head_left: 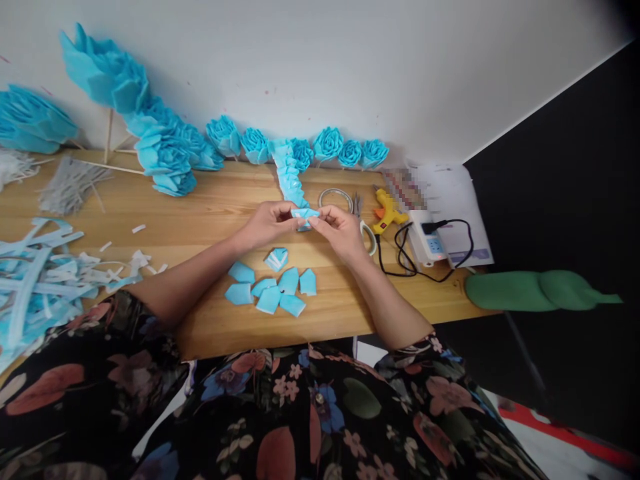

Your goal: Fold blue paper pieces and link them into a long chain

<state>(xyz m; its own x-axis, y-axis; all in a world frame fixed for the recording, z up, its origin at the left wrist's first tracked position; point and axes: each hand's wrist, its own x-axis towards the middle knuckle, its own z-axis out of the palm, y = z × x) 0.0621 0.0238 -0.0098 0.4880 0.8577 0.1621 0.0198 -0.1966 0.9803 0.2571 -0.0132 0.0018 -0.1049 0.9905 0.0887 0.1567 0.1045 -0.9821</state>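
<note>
At the centre, the left hand [267, 225] and right hand [344, 233] cover both ends of a blue piece [304, 215]. Toward three o'clock, the right hand hides part of the scissors [373, 239]. At two o'clock, a reddish item [404, 188] is blurred into squares. The left edge cuts off a blue flower [33, 120] at ten o'clock and a heap of blue strips [30, 280] at nine. The bottom edge crops the flowered shirt [300, 413] at six. A red-and-white thing [560, 430] at four is unclear.
</note>
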